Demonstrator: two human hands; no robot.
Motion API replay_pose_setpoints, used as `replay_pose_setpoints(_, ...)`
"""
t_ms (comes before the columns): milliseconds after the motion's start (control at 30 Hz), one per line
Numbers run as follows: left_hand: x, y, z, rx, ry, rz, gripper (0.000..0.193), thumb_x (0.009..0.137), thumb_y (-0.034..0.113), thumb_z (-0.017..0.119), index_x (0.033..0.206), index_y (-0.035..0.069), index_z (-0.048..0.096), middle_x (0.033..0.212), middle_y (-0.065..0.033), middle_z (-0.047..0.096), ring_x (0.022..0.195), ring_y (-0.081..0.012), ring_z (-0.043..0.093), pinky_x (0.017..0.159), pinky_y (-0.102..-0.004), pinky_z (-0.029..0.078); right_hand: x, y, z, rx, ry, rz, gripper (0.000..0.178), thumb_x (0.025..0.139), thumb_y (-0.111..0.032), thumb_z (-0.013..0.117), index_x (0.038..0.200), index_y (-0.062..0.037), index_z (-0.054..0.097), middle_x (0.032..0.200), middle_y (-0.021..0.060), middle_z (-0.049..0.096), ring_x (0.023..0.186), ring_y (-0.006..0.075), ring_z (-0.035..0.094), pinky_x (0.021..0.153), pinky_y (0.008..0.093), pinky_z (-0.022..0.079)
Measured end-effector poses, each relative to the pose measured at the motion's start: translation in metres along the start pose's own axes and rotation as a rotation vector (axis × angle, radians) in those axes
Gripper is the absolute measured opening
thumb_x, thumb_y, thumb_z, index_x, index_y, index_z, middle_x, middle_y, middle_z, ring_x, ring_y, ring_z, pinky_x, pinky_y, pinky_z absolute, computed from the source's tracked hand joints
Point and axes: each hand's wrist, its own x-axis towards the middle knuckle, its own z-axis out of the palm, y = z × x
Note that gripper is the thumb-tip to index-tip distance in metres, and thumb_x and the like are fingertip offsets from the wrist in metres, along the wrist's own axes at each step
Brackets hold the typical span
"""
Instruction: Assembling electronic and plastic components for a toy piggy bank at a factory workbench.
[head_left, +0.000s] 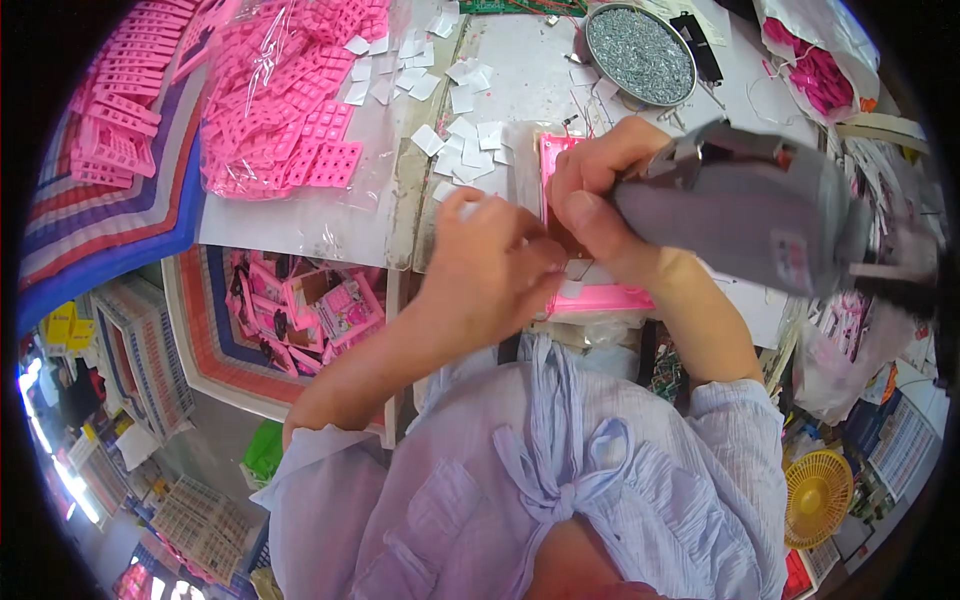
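Note:
A pink plastic casing (pixel 610 298) lies on the worktable in front of me, with thin red wires at its far end. My right hand (pixel 612 190) is closed around the lower end of a grey power screwdriver (pixel 730 205), whose body rises toward the camera and hides part of the hand. Over the casing's left side is my left hand (pixel 488 255), its fingers curled and slightly blurred. Whatever those fingers hold, if anything, I cannot make out. Both hands cover most of the casing's middle, and the screwdriver's tip is hidden.
White square pads (pixel 465 150) are scattered beyond my left hand. A round dish of small screws (pixel 640 55) stands at the back. Pink parts fill a clear bag (pixel 290 110) at left; below it, a lined bin (pixel 270 400) holds pink casings. Another bag (pixel 815 65) sits far right.

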Motion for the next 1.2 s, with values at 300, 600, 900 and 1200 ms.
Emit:
replay_pose_setpoints(300, 0.015, 0.033, 0.025, 0.147, -0.282, 0.106, 0.007, 0.079, 0.017, 0.071, 0.082, 0.011, 0.068, 0.071, -0.0049, 0.06, 0.073, -0.0247, 0.06, 0.075, -0.0398, 0.044, 0.003, -0.03, -0.039, 0.022, 0.226, 0.023, 0.041, 0.09, -0.011, 0.067, 0.125, 0.0, 0.049, 0.087, 0.0105, 0.063, 0.077, 0.0148, 0.059, 0.066, 0.0306, 0.049)
replay_pose_setpoints(600, 0.031, 0.007, 0.005, -0.273, -0.205, -0.09, 0.018, 0.075, 0.002, 0.075, 0.089, 0.006, 0.065, 0.077, -0.0079, 0.064, 0.071, -0.0248, 0.063, 0.066, -0.035, 0.051, -0.067, -0.037, -0.051, -0.49, 0.313, 0.303, 0.059, 0.087, 0.0, 0.066, 0.144, -0.0026, 0.049, 0.126, 0.0122, 0.065, 0.097, 0.0148, 0.062, 0.078, 0.0277, 0.049)
replay_pose_setpoints(900, 0.032, 0.006, 0.018, -0.176, -0.042, 0.033, 0.022, 0.071, -0.001, 0.077, 0.086, 0.005, 0.061, 0.08, -0.0078, 0.062, 0.072, -0.0249, 0.062, 0.065, -0.0355, 0.05, -0.053, -0.014, -0.039, -0.524, -0.144, 0.3, 0.04, 0.083, -0.001, 0.067, 0.123, -0.0061, 0.065, 0.095, 0.0126, 0.072, 0.083, 0.0243, 0.072, 0.074, 0.0332, 0.056)
replay_pose_setpoints(1200, 0.03, 0.013, 0.03, -0.137, 0.075, -0.102, 0.029, 0.074, 0.011, 0.075, 0.097, 0.008, 0.059, 0.091, -0.0074, 0.06, 0.086, -0.0296, 0.058, 0.075, -0.0427, 0.042, -0.059, -0.018, -0.031, -0.521, 0.046, 0.393, 0.013, 0.087, -0.001, 0.068, 0.099, -0.0006, 0.07, 0.077, 0.0045, 0.069, 0.061, 0.0079, 0.059, 0.056, 0.0243, 0.047)
